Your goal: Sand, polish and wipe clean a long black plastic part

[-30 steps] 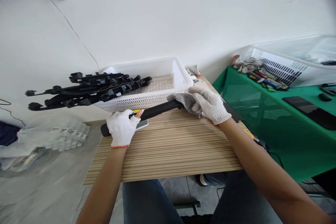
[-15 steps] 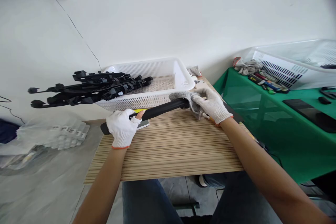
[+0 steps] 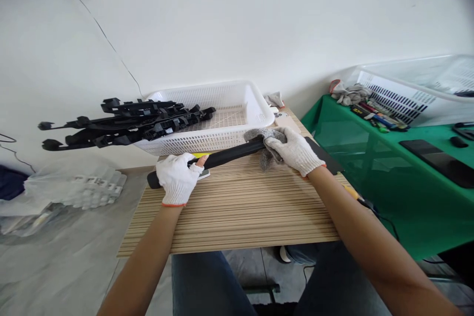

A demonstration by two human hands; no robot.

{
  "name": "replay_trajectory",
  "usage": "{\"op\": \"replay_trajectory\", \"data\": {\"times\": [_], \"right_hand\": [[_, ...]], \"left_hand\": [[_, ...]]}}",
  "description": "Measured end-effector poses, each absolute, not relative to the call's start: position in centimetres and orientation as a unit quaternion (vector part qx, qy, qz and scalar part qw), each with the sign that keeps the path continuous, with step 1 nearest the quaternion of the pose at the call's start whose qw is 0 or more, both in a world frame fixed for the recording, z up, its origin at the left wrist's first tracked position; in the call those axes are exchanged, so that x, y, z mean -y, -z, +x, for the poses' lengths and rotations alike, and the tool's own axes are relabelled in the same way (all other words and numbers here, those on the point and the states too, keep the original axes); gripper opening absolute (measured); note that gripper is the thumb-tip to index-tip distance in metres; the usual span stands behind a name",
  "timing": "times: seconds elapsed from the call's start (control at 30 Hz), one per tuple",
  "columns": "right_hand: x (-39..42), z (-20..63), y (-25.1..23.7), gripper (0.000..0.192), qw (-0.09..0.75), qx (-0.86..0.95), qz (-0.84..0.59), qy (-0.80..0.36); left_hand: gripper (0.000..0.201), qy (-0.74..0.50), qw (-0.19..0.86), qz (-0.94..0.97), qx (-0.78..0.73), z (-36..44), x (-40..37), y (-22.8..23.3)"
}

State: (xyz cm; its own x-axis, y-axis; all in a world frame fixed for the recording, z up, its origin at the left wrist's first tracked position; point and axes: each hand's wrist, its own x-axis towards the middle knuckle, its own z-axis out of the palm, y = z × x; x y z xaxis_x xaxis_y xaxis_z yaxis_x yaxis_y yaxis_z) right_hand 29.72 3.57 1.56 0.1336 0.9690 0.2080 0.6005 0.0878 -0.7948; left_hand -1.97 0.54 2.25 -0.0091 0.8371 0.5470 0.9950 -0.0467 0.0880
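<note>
A long black plastic strip [image 3: 233, 154] is held slantwise above the wood-grain table [image 3: 237, 217]. My left hand [image 3: 178, 175], in a white knit glove with the thumb tip bare, is closed round its left part. My right hand [image 3: 296, 150], also gloved, grips a grey cloth [image 3: 267, 158] that wraps the strip's right end. Under the strip near my left hand, a yellow object [image 3: 202, 155] and a pale flat edge show in part; I cannot tell what they are.
Behind stands a white basket [image 3: 225, 133] with several black plastic parts [image 3: 137, 121] jutting out leftward. A phone [image 3: 285, 119] lies right of it. The green-covered table [image 3: 344, 158] at right carries pens [image 3: 381, 116], gloves [image 3: 350, 93] and another basket [image 3: 400, 96]. Plastic-wrapped goods [image 3: 81, 185] lie on the floor.
My left hand and the strip have shifted slightly to the right. My right hand has turned a little, its fingers now closed more tightly on the cloth round the strip's end.
</note>
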Motion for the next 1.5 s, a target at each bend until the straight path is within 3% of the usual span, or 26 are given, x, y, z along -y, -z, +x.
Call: {"op": "replay_trajectory", "data": {"times": [0.37,0.5,0.63,1.4,1.5], "right_hand": [[-4.7,31.2,-1.5,0.039,0.500,0.632,-0.496,-0.323],[-4.2,30.7,-1.6,0.040,0.483,0.594,-0.535,-0.359],[-4.4,30.6,-1.1,0.036,0.453,0.599,-0.583,-0.309],[-4.5,31.0,-1.7,0.043,0.462,0.557,-0.535,-0.436],[-4.6,31.1,-1.8,0.036,0.482,0.557,-0.545,-0.401]], "left_hand": [[0.068,0.241,0.197,-0.669,0.675,-2.6,-0.7,-2.2],[0.067,0.236,0.190,-0.677,0.670,-2.7,-0.8,-2.1],[0.066,0.226,0.190,-0.685,0.666,-2.8,-0.9,-1.9],[0.063,0.213,0.201,-0.671,0.681,-3.0,-0.9,-2.1],[0.064,0.220,0.198,-0.676,0.675,-3.1,-0.9,-2.0]]}}
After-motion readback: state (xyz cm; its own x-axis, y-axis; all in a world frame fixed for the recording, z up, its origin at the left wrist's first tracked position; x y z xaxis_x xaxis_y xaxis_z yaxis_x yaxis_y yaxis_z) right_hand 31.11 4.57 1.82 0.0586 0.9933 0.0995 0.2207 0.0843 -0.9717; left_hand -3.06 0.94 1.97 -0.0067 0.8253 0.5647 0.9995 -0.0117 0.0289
